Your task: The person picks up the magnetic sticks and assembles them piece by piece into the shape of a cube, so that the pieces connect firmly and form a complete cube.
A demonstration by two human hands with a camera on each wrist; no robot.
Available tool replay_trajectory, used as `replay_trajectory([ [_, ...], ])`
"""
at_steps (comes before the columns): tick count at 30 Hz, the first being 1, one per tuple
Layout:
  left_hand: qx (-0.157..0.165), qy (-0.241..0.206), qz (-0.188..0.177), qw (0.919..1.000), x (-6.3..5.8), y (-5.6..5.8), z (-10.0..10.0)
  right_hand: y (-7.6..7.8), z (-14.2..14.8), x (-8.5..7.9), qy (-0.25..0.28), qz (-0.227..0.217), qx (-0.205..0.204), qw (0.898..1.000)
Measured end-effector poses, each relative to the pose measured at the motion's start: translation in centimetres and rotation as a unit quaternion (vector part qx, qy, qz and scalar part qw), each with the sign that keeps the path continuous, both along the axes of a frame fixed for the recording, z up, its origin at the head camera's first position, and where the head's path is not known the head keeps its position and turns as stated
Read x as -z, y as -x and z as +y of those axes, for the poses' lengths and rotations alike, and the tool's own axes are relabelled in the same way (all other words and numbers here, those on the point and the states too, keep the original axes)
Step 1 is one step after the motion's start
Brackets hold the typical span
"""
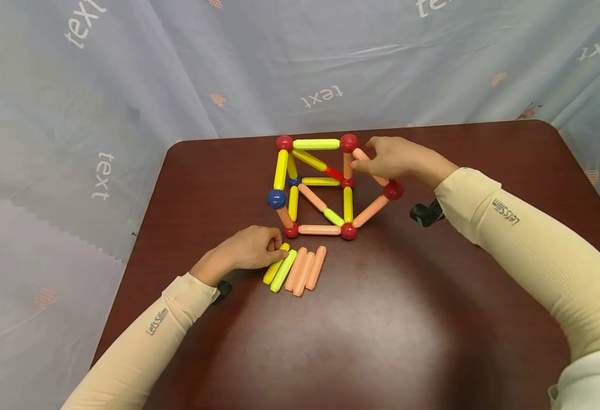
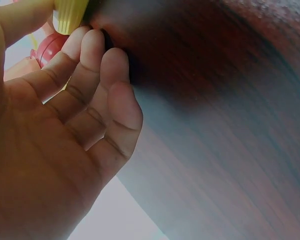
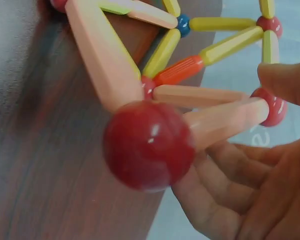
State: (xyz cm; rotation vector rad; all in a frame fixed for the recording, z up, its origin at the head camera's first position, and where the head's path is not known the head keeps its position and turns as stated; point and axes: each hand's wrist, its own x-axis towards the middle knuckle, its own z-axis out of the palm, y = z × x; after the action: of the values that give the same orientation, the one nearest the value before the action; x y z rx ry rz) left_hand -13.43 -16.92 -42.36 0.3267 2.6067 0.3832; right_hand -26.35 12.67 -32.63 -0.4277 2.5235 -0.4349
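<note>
My left hand (image 1: 251, 248) is at the near left, its thumb and index finger pinching a yellow magnetic stick (image 1: 274, 269) that lies at the left end of a short row. The stick's end (image 2: 70, 17) shows by the thumb in the left wrist view; the other fingers are bent. At the frame's right side, my right hand (image 1: 394, 158) holds a pink magnetic stick (image 3: 220, 122) between thumb and fingers. This stick slants from the upper red ball (image 1: 348, 142) to the right red ball (image 1: 393, 189). Both belong to a cube-like frame of sticks and balls.
Beside the pinched stick lie a lime stick (image 1: 283, 271) and several pink sticks (image 1: 316, 267). The frame's blue ball (image 1: 276, 199) stands at its left front. Everything rests on a dark brown table (image 1: 382, 319), with a pale curtain (image 1: 279, 62) behind it.
</note>
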Motion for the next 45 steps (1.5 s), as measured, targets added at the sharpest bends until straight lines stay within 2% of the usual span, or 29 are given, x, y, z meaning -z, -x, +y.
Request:
replay_trajectory([
  [5, -0.002, 0.009, -0.002, 1.0000, 0.0, 0.1, -0.2, 0.0, 0.5, 0.2, 0.018, -0.011, -0.026, 0.999],
  [11, -0.018, 0.023, -0.019, 0.9994, 0.0, 0.0, 0.2, -0.7, 0.1, 0.0, 0.034, 0.012, -0.038, 0.999],
  [16, -0.028, 0.029, -0.027, 0.9988, 0.0, -0.2, 0.3, -1.3, -0.5, -0.1, 0.023, 0.034, -0.033, 0.999],
  [20, -0.026, 0.026, -0.024, 0.9990, -0.1, -0.1, 0.2, -1.4, -0.8, -0.1, 0.031, 0.037, -0.019, 0.999],
  [26, -0.013, 0.034, -0.030, 0.9989, -0.2, 0.1, 0.1, -1.8, -1.4, 0.0, 0.082, 0.021, 0.009, 0.996],
  [34, -0.005, 0.024, -0.040, 0.9989, -0.5, 0.0, -0.6, -2.3, -2.7, -0.3, 0.103, 0.020, 0.050, 0.993],
  [39, -0.024, 0.005, -0.044, 0.9987, -0.7, 0.2, -1.7, -2.3, -3.1, -0.3, 0.122, 0.012, 0.072, 0.990],
  [45, -0.045, -0.029, -0.012, 0.9985, -0.1, 0.5, -3.2, -2.2, -3.3, 0.0, 0.133, 0.007, 0.081, 0.988],
])
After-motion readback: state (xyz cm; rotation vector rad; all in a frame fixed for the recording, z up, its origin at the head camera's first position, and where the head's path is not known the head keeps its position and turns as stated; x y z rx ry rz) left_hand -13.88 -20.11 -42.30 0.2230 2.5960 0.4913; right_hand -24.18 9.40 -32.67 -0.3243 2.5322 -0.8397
